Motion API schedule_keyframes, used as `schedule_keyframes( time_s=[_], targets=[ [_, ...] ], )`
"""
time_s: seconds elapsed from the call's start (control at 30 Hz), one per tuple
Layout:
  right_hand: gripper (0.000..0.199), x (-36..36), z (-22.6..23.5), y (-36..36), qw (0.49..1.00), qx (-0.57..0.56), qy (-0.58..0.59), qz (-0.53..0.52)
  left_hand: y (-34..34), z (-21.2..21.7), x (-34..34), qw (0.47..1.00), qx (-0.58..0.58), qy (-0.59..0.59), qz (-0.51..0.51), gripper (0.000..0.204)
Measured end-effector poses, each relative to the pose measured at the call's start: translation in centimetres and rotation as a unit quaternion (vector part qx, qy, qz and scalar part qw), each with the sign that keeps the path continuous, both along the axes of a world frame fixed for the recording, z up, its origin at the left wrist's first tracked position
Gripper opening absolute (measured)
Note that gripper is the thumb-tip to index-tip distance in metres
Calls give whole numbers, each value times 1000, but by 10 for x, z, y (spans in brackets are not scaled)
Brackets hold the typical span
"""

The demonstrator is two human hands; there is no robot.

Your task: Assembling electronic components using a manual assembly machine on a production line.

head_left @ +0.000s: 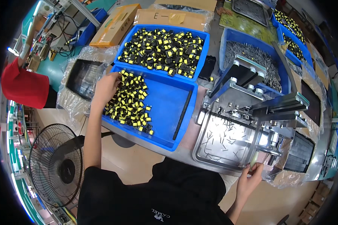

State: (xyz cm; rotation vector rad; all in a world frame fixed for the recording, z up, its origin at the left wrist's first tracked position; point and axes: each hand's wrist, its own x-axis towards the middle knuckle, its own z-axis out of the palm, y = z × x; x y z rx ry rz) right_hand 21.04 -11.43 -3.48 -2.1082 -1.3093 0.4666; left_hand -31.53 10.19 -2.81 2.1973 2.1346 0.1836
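Note:
My left hand point(107, 88) is at the left edge of the near blue bin point(165, 133), over a heap of small black parts with yellow bands point(129, 99). Its fingers are curled together, and whatever they may hold is hidden. With its fingers closed round it, my right hand point(252, 175) grips a pale green handle point(254, 158) on a metal hand press point(248, 99). A shallow metal tray point(210, 150) lies beside the press, strewn with thin metal pins point(225, 137). A black strip point(183, 115) leans inside the near bin's right part.
Behind stands another blue bin point(119, 48) full of similar parts point(163, 50). A blue bin of grey metal pieces point(248, 56) is behind the press. Plastic-wrapped boxes with dark trays point(84, 78) flank the bench. A fan point(56, 165) and a person in red point(24, 84) are at left.

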Motion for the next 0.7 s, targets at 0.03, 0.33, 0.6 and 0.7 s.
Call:
schedule_keyframes(
  time_s=[0.03,0.33,0.6,0.7],
  targets=[
    [19,0,-1,0,1000,-1,5,-2,0,-2,-3,1000,0,0,0,21],
    [19,-5,6,2,999,-25,9,-18,-15,8,0,997,-34,-58,-21,32],
    [18,2,-4,-3,1000,-22,5,-2,-24,16,-1,991,-83,-85,-66,40],
    [18,4,-7,-5,1000,-12,13,0,-32,20,6,993,-70,-84,-47,38]
  ],
)
